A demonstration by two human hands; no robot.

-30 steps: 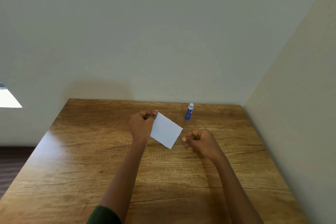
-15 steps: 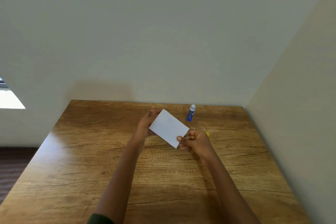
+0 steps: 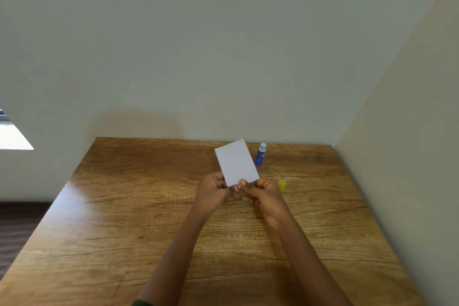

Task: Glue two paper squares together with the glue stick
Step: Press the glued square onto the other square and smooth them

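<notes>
A white paper (image 3: 236, 161) stands nearly upright above the wooden table (image 3: 124, 218), pinched along its lower edge by both hands. My left hand (image 3: 212, 192) grips the lower left corner and my right hand (image 3: 260, 192) grips the lower edge beside it. I cannot tell whether it is one sheet or two pressed together. A blue glue stick (image 3: 260, 154) with a white tip stands on the table just right of the paper, near the back wall. A small yellow cap (image 3: 282, 185) lies on the table behind my right hand.
The table sits in a corner, with a wall along its far edge and another close on the right (image 3: 397, 156). The left table edge drops to a dark floor (image 3: 19, 226).
My right hand came in and took hold of the paper. Both hands then turned it from a slanted position to nearly upright, with both grips now at its lower edge.
</notes>
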